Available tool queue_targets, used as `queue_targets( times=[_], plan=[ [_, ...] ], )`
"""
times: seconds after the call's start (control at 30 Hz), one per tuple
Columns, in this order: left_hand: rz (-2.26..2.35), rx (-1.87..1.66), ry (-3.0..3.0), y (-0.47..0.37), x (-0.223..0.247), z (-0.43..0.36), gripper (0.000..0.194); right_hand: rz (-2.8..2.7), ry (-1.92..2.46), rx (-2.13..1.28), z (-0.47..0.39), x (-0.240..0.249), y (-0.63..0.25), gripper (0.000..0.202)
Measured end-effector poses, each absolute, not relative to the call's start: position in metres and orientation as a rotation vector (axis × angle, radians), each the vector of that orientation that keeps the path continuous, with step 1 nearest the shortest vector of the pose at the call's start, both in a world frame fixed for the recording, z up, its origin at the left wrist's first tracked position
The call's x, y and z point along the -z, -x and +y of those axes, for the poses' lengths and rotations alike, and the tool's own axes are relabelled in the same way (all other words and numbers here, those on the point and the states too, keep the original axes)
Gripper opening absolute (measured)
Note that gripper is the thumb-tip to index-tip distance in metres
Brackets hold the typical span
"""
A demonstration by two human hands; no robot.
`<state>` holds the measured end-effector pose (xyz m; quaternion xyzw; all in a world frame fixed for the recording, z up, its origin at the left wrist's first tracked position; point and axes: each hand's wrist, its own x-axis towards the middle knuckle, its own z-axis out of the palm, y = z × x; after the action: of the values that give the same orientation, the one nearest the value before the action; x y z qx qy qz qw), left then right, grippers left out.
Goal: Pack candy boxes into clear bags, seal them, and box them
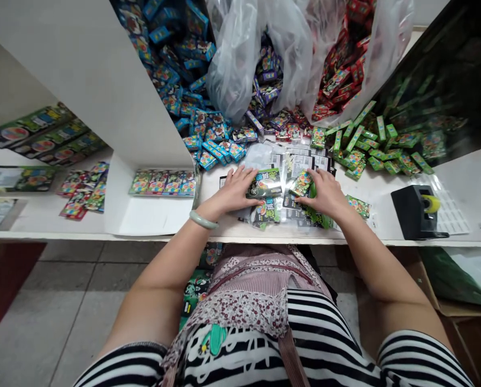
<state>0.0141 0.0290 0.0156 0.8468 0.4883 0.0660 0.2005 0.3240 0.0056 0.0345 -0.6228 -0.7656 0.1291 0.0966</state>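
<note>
My left hand (pixel 239 189) grips the left edge of a dark green printed packet (pixel 267 184), thumb below and fingers above. Just under it lies another printed packet (pixel 266 210) with bright lettering. My right hand (pixel 325 194) is closed round a small green candy-like box (pixel 301 183), held tilted between thumb and fingertips. Clear plastic bags and printed cards with barcodes (pixel 304 161) are spread beneath and behind both hands. A single green box (pixel 358 206) rests to the right of my right wrist.
Piles of blue boxes (pixel 212 129), purple boxes (pixel 269 80), red boxes (pixel 339 80) and green boxes (pixel 369 142) line the back. A white tray (pixel 153 217) holds a row of boxes at left. A black tape dispenser (pixel 413 212) stands right, near the table's front edge (pixel 365 239).
</note>
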Motion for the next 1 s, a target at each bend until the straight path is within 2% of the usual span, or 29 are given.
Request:
queue_targets(
  times=[0.07, 0.2, 0.4, 0.7, 0.87, 0.93, 1.0],
  plan=[
    [1.378, -0.272, -2.413, -0.013, -0.018, 0.028, 0.091, -2.232, 1.816, -0.408, 0.004, -0.034, -0.321, 0.083],
    [1.346, -0.504, -2.459, -0.003, -0.027, 0.017, 0.098, -2.195, 1.482, -0.376, 0.0, -0.062, -0.325, 0.077],
    [1.138, -0.54, -2.537, 0.004, -0.036, 0.001, 0.1, -2.612, 1.035, -0.56, -0.01, -0.101, -0.329, 0.07],
    [0.951, -0.564, -2.491, -0.01, -0.037, -0.011, 0.095, -2.757, 1.075, -0.479, -0.01, -0.101, -0.322, 0.07],
    [0.996, -0.68, -2.419, -0.012, -0.032, -0.014, 0.097, -2.593, 1.078, -0.553, -0.015, -0.094, -0.313, 0.084],
    [1.045, -0.726, -2.398, -0.009, -0.03, -0.016, 0.096, -2.505, 1.128, -0.515, -0.02, -0.09, -0.308, 0.076],
    [1.084, -0.738, -2.391, -0.006, -0.028, -0.016, 0.095, -2.465, 1.183, -0.467, -0.024, -0.087, -0.302, 0.057]
  ],
)
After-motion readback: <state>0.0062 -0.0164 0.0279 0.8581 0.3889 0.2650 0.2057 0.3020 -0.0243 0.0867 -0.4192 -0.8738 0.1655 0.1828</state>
